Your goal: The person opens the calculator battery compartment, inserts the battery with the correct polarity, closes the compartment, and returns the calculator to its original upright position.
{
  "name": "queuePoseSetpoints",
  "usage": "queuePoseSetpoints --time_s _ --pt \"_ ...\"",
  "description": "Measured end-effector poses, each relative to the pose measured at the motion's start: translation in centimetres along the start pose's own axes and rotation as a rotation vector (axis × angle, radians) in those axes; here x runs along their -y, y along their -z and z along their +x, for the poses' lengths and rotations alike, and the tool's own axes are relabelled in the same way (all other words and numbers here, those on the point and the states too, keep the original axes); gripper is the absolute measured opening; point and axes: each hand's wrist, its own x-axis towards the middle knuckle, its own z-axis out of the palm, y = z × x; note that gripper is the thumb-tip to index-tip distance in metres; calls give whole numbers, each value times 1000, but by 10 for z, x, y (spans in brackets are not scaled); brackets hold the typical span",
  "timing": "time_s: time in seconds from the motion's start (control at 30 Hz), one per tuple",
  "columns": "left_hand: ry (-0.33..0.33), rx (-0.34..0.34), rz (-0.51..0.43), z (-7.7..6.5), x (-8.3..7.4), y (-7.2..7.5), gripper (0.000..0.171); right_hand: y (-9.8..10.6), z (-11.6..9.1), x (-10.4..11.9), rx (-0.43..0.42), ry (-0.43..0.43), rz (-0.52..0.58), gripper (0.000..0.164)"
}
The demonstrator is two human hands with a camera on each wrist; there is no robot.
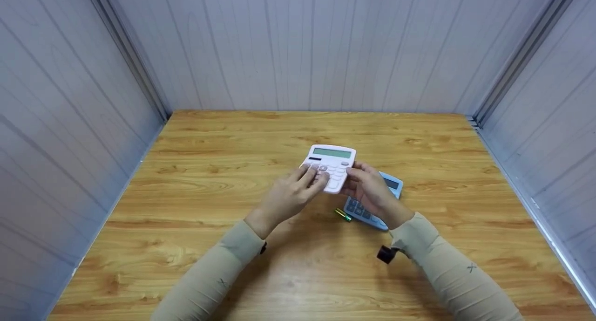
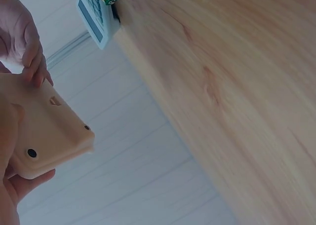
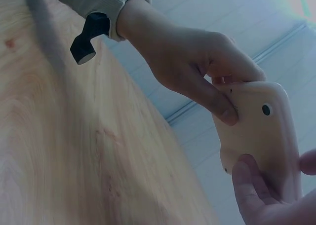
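Observation:
A pale pink calculator (image 1: 331,160) is held up over the table between both hands, tilted with its display and keys upward. My left hand (image 1: 286,195) grips its left side, fingers across the keys; in the right wrist view the thumb (image 3: 224,111) presses its back. At the right edge my right hand (image 1: 372,188) pinches it, thumb by the keys and fingers underneath. The left wrist view shows the calculator's back (image 2: 52,124) with dark round feet and a small notch. Below the right hand lies a blue calculator (image 1: 361,212), partly hidden. Beside it rests a green-and-gold battery (image 1: 343,215).
The wood-grain table (image 1: 209,172) is bounded by a panelled back wall (image 1: 298,46) and side walls left and right. A small black wrist camera (image 1: 386,254) hangs under the right sleeve, close to the blue calculator's near corner.

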Motion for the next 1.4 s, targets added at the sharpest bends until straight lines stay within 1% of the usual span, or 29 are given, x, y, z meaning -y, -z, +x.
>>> queuePoseSetpoints --time_s 0.07,0.17,0.33,0.47,0.57,0.63,0.7,0.8,0.97,1.1,1.2,1.23,1.3,1.4 --pt "-12 -3 -5 -1 0 -1 32 1 0 0 6 -5 18 45" --pt "-4 -10 -45 -2 0 -2 32 2 2 1 16 -9 45 46" --pt "61 1 -206 -4 4 -3 35 4 2 3 2 -28 56 46" --pt "124 29 -324 -6 8 -5 48 6 3 2 -12 -32 64 47" --pt "220 79 -410 -7 12 -5 66 5 5 2 -20 -26 59 49" --pt "301 110 -489 -9 14 -5 79 5 6 3 -30 -23 55 51" --pt "371 125 -566 -10 16 -5 87 4 7 4 -38 -23 53 53" --pt "453 123 -695 -11 18 -5 91 3 8 6 -53 -20 53 53" --pt "607 126 -922 -9 20 -3 91 1 10 9 -59 -15 33 54" --pt "759 158 -1113 -5 23 -1 97 -2 13 11 -60 -3 22 55" --pt "864 211 -1207 -3 26 0 108 -4 17 11 -57 5 20 56" --pt "891 228 -1228 -2 27 0 111 -5 18 11 -53 5 17 56" --pt "924 252 -1251 -3 29 -1 113 -7 20 11 -47 2 7 56" --pt "929 261 -1271 -4 32 -1 104 -12 25 11 -44 -3 -11 57"
